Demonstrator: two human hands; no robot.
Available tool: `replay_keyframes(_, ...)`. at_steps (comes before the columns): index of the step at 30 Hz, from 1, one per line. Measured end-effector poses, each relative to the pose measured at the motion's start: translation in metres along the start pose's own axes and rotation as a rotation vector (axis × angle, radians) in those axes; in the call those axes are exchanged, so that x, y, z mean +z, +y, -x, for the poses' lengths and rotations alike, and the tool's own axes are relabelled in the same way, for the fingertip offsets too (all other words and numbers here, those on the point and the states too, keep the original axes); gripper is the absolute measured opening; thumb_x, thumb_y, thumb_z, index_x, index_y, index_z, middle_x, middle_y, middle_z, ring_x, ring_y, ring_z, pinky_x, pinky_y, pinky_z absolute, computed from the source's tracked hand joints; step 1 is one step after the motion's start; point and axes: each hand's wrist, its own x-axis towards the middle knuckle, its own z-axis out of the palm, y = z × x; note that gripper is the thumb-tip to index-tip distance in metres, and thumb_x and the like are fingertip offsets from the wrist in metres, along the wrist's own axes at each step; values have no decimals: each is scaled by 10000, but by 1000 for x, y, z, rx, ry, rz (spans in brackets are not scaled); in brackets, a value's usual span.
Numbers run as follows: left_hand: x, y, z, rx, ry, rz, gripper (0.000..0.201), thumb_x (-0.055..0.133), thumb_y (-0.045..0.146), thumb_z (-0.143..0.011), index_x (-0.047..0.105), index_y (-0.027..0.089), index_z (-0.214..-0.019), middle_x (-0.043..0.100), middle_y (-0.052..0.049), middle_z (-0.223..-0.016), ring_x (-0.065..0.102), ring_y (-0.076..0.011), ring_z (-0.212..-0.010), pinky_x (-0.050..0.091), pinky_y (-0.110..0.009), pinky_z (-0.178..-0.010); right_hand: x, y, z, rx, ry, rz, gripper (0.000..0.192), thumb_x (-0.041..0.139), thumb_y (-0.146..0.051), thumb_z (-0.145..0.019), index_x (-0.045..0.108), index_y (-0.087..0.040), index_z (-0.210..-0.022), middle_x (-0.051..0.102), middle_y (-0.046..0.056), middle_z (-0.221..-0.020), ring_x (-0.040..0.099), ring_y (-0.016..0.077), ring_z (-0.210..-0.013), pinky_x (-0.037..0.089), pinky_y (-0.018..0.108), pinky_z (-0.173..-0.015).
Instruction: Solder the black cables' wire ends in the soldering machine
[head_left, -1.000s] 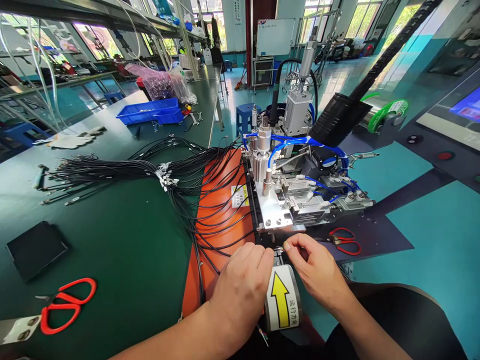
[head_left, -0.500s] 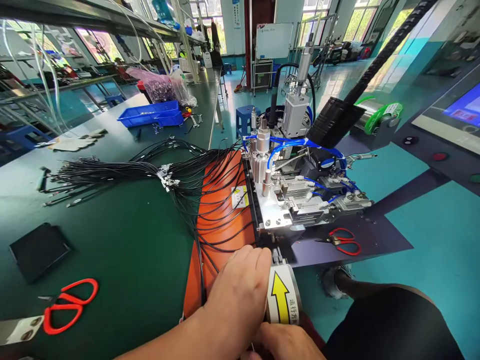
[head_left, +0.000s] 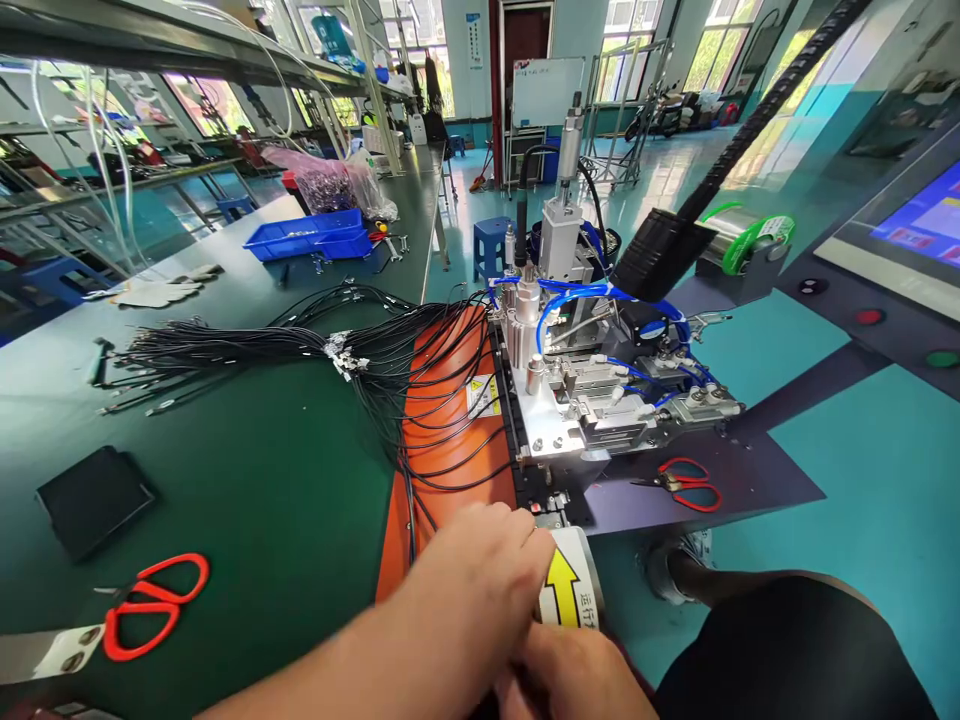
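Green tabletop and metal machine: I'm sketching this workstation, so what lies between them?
An orange panel, with black cables draped across it and a white-and-yellow label on it; the head view shows this.

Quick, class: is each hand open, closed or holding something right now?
Left hand: curled, palm hidden; grip cannot be told.
Right hand: partly hidden below the left; grip cannot be told.

Bright daylight from far windows point(head_left: 630, 25), glare on floor point(head_left: 877, 460) — edges stretched

The right hand point(head_left: 576, 662) has dropped from about three o'clock of the left hand point(head_left: 491, 560) to about five, now partly hidden behind it.
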Motion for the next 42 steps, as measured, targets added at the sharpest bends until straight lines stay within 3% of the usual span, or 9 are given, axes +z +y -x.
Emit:
replay_keyframes(2, -22, -21, 13, 64, -95, 16, 177, 557, 67, -807, 593, 195, -925, 617, -20, -916, 577, -206, -835, 440, -334, -734, -10, 4, 2, -52, 60, -73, 187, 504, -250, -840, 545, -189, -669, 636, 3, -618, 550, 143, -524, 227, 274, -492)
replay_keyframes(4, -40, -43, 25, -37, -138, -25, 279, 521, 8, -770, 598, 206, -950, 617, -18, -926, 588, -195, -822, 416, -309, -712, -17, 9, 4, -83, 88, -78, 206, 480, -273, -859, 524, -187, -677, 604, -1, -608, 513, 135, -528, 230, 276, -511)
replay_keyframes(8, -47, -69, 33, -170, -241, -39, 324, 450, -10, -763, 602, 219, -934, 581, -33, -998, 573, -167, -741, 370, -277, -639, -26, 10, 4, -95, 42, -125, 215, 462, -295, -873, 475, -190, -685, 550, -14, -602, 449, 128, -539, 228, 268, -523)
replay_keyframes(16, -40, -73, 19, -114, -278, 68, 233, 477, -30, -681, 575, 181, -693, 532, 5, -801, 520, -141, -682, 290, -268, -570, -23, 4, 4, -82, 63, -198, 202, 488, -286, -845, 493, -179, -673, 517, -22, -581, 406, 113, -531, 226, 242, -519)
replay_keyframes(21, -61, -84, 21, -63, -170, 292, 217, 479, -40, -764, 527, 164, -709, 528, 31, -801, 473, -97, -702, 331, -223, -640, -21, 1, 6, -48, -146, -192, 21, 630, -174, -721, 611, -180, -728, 565, -26, -614, 400, 98, -526, 196, 218, -490)
replay_keyframes(25, -64, -86, 18, -46, -53, 314, 179, 490, 55, -884, 541, 175, -761, 547, 21, -831, 476, -113, -788, 343, -225, -709, -35, 6, 9, -70, -88, -493, 271, 710, -185, -713, 676, -215, -980, 552, -55, -643, 436, 91, -544, 263, 190, -496)
replay_keyframes(29, -61, -85, 14, -82, -81, 376, 151, 536, 39, -862, 538, 168, -785, 565, 31, -859, 485, -100, -798, 348, -212, -710, -48, 18, 12, -32, -140, -744, 466, 787, -242, -715, 639, -231, -1157, 569, -64, -688, 465, 83, -553, 303, 174, -499)
replay_keyframes(33, -58, -87, 9, -79, -84, 463, 86, 582, 107, -883, 619, 183, -865, 592, 29, -882, 500, -98, -791, 358, -211, -703, -52, 24, 15, -7, -79, -885, 523, 812, -314, -727, 597, -194, -1188, 576, -34, -739, 488, 101, -619, 384, 191, -586)
replay_keyframes(42, -57, -79, 3, -17, -3, 512, 78, 541, 158, -899, 616, 175, -891, 586, 10, -881, 508, -100, -780, 384, -208, -712, -58, 16, 10, 78, 97, -1024, 500, 716, -537, -839, 577, -162, -1139, 573, 4, -751, 512, 100, -472, 366, 184, -385)
